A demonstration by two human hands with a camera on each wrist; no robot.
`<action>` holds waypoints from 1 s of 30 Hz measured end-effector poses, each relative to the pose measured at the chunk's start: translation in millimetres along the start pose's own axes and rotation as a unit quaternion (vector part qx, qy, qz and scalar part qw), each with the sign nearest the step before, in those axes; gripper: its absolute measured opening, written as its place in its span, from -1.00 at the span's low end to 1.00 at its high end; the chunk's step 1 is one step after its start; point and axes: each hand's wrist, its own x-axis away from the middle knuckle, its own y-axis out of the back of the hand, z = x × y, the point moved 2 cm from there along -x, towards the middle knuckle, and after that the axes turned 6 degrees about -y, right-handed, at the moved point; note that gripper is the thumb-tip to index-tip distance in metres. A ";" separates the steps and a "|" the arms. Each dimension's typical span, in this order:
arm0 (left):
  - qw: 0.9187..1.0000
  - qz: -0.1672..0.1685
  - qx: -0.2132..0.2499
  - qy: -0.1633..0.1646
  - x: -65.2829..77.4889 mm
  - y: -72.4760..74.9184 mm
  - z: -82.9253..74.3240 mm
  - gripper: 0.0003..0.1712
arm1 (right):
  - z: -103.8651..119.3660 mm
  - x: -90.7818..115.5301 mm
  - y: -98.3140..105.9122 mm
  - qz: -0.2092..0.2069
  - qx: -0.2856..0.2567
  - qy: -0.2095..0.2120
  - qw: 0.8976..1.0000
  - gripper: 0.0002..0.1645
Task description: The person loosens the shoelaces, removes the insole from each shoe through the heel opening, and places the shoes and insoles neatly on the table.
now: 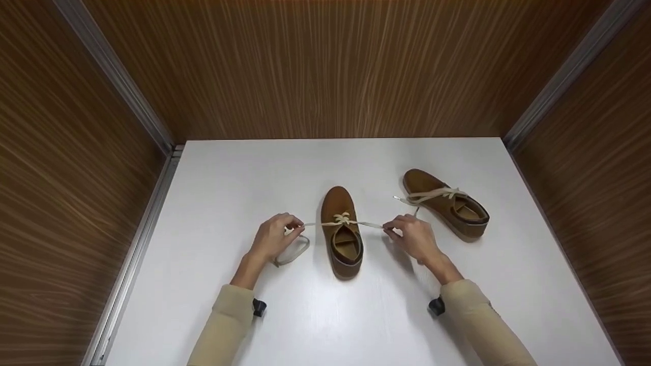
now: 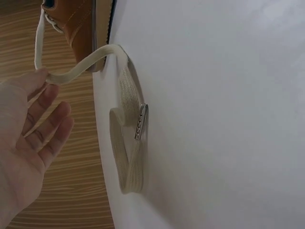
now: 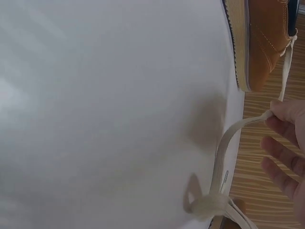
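A brown shoe stands on the white table with its toe pointing away. Cream shoelaces cross at its eyelets, and the two ends stretch out to either side. On the left, my left hand pinches one shoelace between thumb and index finger; its loose end curls on the table and has a metal tip. To the right of the shoe, my right hand pinches the other shoelace the same way, with the remaining length hanging down. Both laces run nearly straight from shoe to fingertips.
A second brown shoe lies angled at the back right, its cream lace trailing left over its side near my right hand. The white table is bordered by wood-grain panels at the back and both sides.
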 end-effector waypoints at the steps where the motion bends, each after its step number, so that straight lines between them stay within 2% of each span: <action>1: 1.000 0.001 0.004 0.002 -0.3 0.0 -1.3 -0.84 | 1.1 0.3 -0.4 0.000 -0.004 -0.005 1.000 -0.88; 6: 1.000 0.003 0.015 0.007 -3.1 0.4 -9.1 -0.71 | 10.2 -1.3 0.0 -0.020 -0.027 -0.019 0.999 -0.77; 12: 1.000 -0.022 0.004 -0.014 -7.3 -1.1 -20.0 -0.64 | 24.0 -5.1 -0.3 -0.051 -0.031 -0.008 0.998 -0.72; 18: 0.999 -0.044 -0.007 -0.028 -8.6 -6.4 -33.9 -0.66 | 40.3 -6.2 -4.6 -0.084 -0.035 0.010 0.996 -0.69; 24: 0.997 -0.039 -0.031 -0.056 -10.6 -18.2 -47.1 -0.74 | 56.0 -7.6 -12.8 -0.093 -0.052 0.024 0.994 -0.73; 30: 0.996 -0.030 -0.038 -0.080 -12.9 -30.5 -56.4 -0.77 | 66.4 -9.2 -18.2 -0.089 -0.047 0.034 0.994 -0.72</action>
